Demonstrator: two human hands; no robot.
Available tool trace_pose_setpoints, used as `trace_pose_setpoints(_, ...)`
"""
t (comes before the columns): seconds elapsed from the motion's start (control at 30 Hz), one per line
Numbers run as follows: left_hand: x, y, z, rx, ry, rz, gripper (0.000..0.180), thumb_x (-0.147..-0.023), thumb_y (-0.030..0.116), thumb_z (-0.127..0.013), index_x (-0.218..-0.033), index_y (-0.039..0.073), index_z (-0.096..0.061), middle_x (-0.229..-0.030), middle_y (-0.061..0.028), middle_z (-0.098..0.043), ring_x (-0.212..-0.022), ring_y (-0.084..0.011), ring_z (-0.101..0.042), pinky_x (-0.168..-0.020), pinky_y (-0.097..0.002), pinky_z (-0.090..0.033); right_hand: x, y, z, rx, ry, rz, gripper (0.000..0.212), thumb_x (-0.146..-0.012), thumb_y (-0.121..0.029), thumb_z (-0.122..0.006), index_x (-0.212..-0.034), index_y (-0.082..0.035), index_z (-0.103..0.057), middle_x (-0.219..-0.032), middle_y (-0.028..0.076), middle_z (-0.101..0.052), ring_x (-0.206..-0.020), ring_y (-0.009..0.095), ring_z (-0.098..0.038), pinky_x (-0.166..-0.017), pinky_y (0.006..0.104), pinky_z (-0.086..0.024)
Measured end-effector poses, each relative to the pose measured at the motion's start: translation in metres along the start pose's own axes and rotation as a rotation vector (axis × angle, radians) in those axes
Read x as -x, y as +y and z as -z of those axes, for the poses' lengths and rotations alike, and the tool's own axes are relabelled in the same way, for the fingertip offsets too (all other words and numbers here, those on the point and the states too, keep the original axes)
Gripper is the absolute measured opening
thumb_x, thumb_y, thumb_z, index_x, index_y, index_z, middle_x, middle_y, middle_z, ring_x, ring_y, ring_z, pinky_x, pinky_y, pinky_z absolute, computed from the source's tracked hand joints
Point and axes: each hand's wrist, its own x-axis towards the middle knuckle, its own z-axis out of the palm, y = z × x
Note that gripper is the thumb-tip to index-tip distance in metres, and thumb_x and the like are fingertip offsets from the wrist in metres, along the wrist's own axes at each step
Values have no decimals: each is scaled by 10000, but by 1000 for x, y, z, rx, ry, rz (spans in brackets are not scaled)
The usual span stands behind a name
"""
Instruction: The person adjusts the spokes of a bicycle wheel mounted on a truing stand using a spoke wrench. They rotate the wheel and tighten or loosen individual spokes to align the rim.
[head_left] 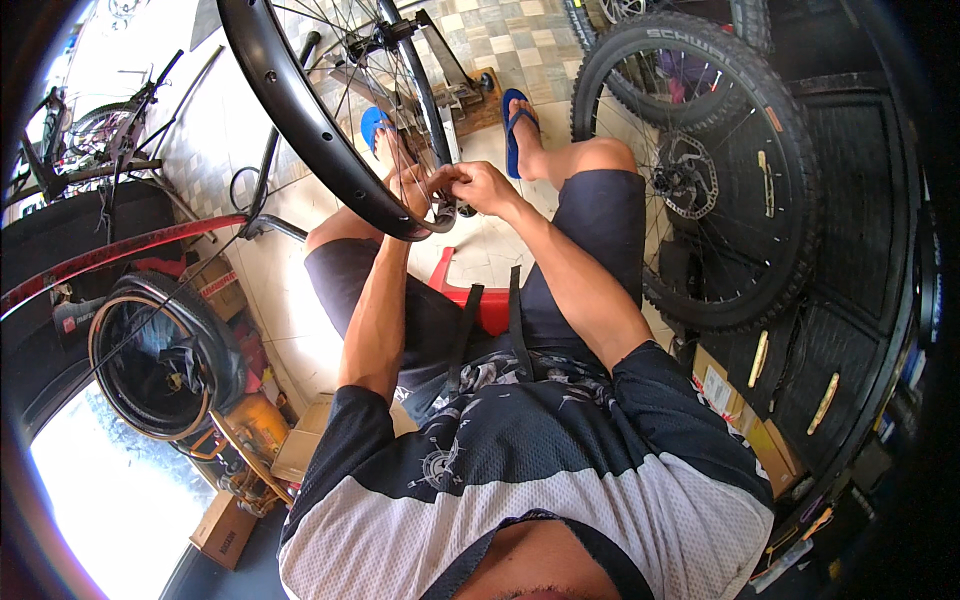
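Observation:
A black bicycle wheel rim (300,130) with spokes and a hub (375,40) is mounted in a truing stand (455,75) in front of me. My left hand (412,190) is at the near end of the rim, partly hidden by rim and spokes. Its fingers are drawn together and meet those of my right hand. My right hand (486,189) comes in from the right side of the rim, fingertips pinched against its near part. Whatever lies between the fingertips is too small or covered to make out.
At right, a knobby-tyred wheel (700,170) with a disc rotor leans by black cabinets (850,200). Left are a red bar (120,255), stacked tyres (160,350) and cardboard boxes (225,530). A red stool (490,308) shows between my legs; blue flip-flops (513,130) are on my feet.

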Motion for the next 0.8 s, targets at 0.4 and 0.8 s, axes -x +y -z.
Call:
trace_pose_setpoints(0.4,7,23,9,82,-33,163,375,-980,418,-664,-977,43,-669,-789,-25,-691,-650,-104,-639,-515,-251,-477,10,-25,25,210,235,-62,365,-854,-327,-725,-959,22,-699,-889,162,-757,-845,250,-744,-765,348,-562)
trace_pose_setpoints(0.8,35,53,27,162,-125,128,280,-951,333,-726,-1022,74,-646,-844,2,-671,-687,-79,-585,-554,-226,-450,17,-39,12,182,42,-119,282,-866,-242,-771,-943,17,-689,-861,112,-755,-770,149,-706,-702,295,-538)
